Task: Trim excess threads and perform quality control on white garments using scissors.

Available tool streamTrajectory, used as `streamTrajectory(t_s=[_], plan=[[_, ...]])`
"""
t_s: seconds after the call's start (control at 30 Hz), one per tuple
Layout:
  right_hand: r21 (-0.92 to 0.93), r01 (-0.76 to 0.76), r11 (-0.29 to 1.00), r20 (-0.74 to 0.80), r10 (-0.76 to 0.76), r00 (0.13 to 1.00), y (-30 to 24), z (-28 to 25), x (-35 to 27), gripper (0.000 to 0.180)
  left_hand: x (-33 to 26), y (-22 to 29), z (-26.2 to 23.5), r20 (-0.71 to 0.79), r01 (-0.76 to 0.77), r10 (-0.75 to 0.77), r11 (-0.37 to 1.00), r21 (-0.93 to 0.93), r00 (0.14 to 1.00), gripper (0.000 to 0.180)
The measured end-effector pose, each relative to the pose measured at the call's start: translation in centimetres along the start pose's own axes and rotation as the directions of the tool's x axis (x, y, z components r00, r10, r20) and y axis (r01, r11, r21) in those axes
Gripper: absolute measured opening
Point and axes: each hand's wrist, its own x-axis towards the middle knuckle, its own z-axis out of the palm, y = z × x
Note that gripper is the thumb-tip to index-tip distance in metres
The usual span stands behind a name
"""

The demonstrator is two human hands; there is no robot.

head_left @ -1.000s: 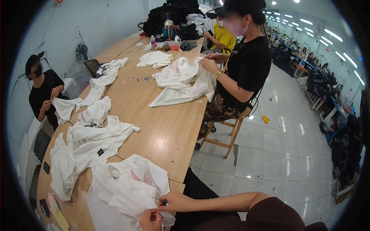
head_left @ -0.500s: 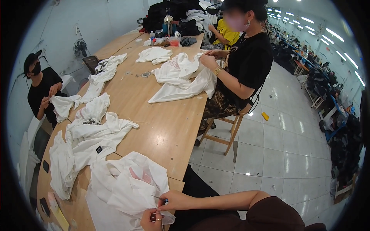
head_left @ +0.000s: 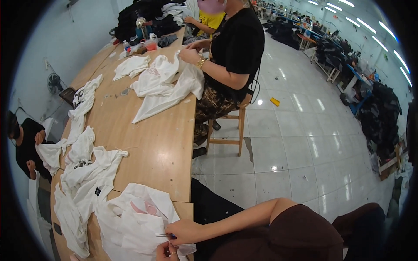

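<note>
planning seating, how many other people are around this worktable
3: a person in black along the left edge of the worktable, a seated person in black on the right, and a person in yellow beyond. More may be hidden.

Right hand curls; left hand, nearby, seemingly pinches.

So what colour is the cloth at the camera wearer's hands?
The cloth is white, with a pale pink patch; it shows best in the head view.
</note>
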Motion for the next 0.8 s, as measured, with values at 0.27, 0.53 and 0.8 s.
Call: streamTrajectory(t_s=[0.27, 0.53, 0.8], plan=[[0.101, -0.002, 0.995, 0.0, 0.002, 1.0, -0.2, -0.8, -0.3, 0.021, 0.1, 0.5, -0.3, 0.02, 0.067, -0.065, 0.995, -0.073, 0.998, 0.018], [0.093, 0.027, 0.995, -0.043, -0.023, 0.999, -0.4, -0.6, -0.4, 0.02, 0.0, 0.3, -0.4, 0.037, 0.086, -0.085, 0.996, -0.028, 0.996, 0.016], [-0.004, 0.074, 0.997, -0.03, -0.074, 0.997, -0.4, -0.4, -0.5, 0.017, 0.3, 1.9, -0.5, 0.031, 0.003, -0.006, 0.997, 0.083, 0.999, 0.014]])
